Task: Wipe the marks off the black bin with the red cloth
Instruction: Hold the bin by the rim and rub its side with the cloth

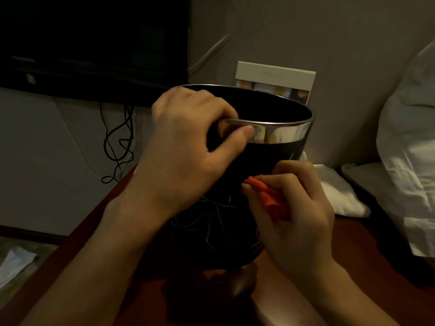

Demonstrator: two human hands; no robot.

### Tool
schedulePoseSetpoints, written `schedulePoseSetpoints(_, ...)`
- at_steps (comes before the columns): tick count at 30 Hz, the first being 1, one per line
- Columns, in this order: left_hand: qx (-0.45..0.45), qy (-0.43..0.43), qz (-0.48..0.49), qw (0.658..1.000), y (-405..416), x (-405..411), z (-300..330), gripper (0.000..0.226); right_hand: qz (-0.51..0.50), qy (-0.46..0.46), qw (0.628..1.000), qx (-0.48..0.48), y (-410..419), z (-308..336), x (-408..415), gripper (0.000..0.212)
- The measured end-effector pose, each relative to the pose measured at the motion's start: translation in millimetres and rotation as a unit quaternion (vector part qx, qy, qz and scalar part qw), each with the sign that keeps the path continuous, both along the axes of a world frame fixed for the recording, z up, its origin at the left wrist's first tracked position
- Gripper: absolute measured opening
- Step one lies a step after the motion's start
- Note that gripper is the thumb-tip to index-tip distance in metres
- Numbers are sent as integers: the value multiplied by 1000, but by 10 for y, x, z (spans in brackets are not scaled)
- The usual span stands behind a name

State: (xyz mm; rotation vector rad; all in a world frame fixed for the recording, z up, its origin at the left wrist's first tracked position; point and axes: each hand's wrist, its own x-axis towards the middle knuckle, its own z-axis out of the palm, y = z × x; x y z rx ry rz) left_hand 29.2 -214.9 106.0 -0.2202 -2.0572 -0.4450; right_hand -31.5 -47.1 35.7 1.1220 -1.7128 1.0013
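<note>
Bin [237, 175]: black, with a shiny metal band round the rim; stands upright on the reddish-brown table [367, 252], mouth up, long axis vertical, narrower toward the base.
Marks [207, 222]: thin pale scribbled lines on the lower near wall, below and left of the cloth.
Left hand [186, 147]: grips the near left rim, fingers curled over into the mouth, thumb pressed on the outside of the metal band.
Right hand [296, 208]: fingers bunched together, pinching the cloth against the bin's near right wall.
Cloth [268, 196]: red, wadded; pokes out between thumb and fingertips, touching the wall at mid height.
Behind: a dark TV [94, 43] on the wall at left with black cords [117, 142] hanging; a pale card [275, 78] leaning just behind the rim.
Right side: a white towel [339, 191] folded on the table near the bin; white bedding [409, 142] beyond.
In the way: the left forearm crosses the bin's left wall.
</note>
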Motion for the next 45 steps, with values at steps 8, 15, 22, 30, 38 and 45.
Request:
schedulePoseSetpoints(8,48,44,-60,996,66,-119,-103,20,-21,-30,995,-92,166,151,-184,10)
schedulePoseSetpoints(15,107,44,-75,991,-121,-120,-76,20,-37,-23,993,-112,203,222,-239,11)
schedulePoseSetpoints(22,103,42,-77,991,-124,-123,-79,19,-9,20,1000,7,-20,-105,-40,21)
schedulePoseSetpoints(30,94,43,-83,991,-134,-136,-84,21,-59,6,995,-79,33,152,-99,16)
schedulePoseSetpoints(38,99,46,-83,991,-119,-132,-78,19,-80,0,994,-79,181,332,-166,18)
schedulePoseSetpoints(45,97,43,-77,991,-123,-127,-77,20,-22,-3,999,-29,-17,37,-27,15)
